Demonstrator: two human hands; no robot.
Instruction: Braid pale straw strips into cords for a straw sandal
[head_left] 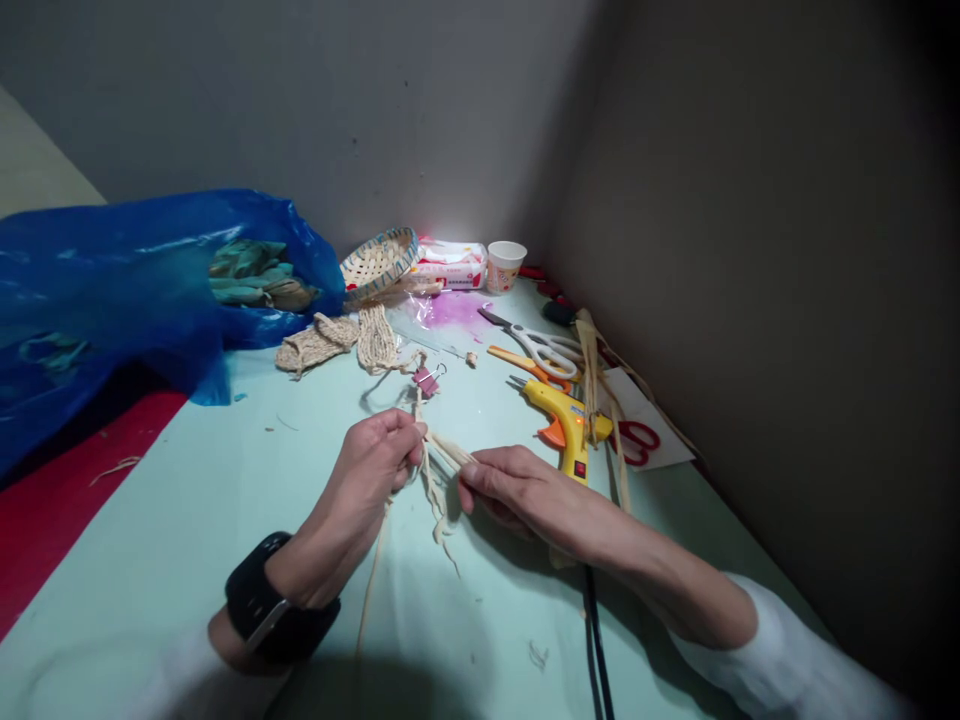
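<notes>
My left hand pinches a braid of pale plant-fibre strands just below a pink binder clip. One thin strand trails from under this hand toward the front of the table. Fingers of my right hand are closed on another strand of the same fibre, drawn out to the right of the braid. Between the two hands, loose twisted ends hang down onto the table. Beyond the clip, two coils of finished braid lie on the table. A black watch is on my left wrist.
A yellow glue gun, orange scissors and white-handled scissors lie at right, near red-handled scissors. A blue plastic bag fills the left. Behind stand a woven basket and a paper cup. Walls close the back and right.
</notes>
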